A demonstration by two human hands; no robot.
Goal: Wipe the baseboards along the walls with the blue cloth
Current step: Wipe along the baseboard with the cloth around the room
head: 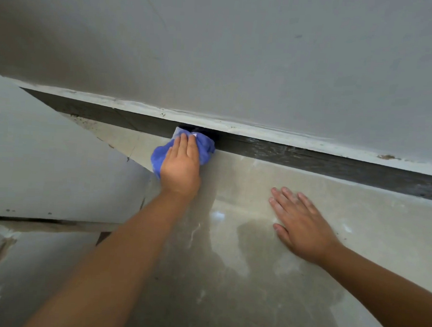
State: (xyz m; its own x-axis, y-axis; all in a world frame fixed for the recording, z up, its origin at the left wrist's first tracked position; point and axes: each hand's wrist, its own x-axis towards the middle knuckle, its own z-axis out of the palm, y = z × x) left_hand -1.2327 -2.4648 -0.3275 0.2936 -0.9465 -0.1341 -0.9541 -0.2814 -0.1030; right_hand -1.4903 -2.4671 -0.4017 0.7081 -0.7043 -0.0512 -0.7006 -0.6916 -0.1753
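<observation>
Left hand (180, 165): lying palm-down on the blue cloth (205, 151), fingers (183, 143) straight and together, pressing the cloth forward against the baseboard (311, 156). The hand is not curling round the cloth; it is holding it in place by flat pressure. The forearm is reaching in from the lower left.

Right hand (300, 219): resting flat on the floor (228, 277), fingers spread and straight, grasping nothing. It is lying well apart from the cloth, to its right, and near the foot of the baseboard without touching it. The forearm is entering from the lower right corner.

Blue cloth: bunched, sitting where floor and baseboard meet, its front edge touching the dark strip. Part of it is showing to the left of the hand and part to the right; a small pale tag or patch is showing near the fingertips.

Baseboard: a dark strip running aslant across the view from upper left to right edge, topped by a whitish, chipped line of paint or filler. To the right of the cloth its surface is glinting with streaks.

Wall (242, 51): plain grey, filling the upper half of the view above the baseboard.

Floor: pale, glossy, streaked with smears and light reflections; shadows of both arms are falling across it.

Grey panel (46, 153): a large flat surface standing at the left, covering the baseboard's left end; what it belongs to cannot be told.
</observation>
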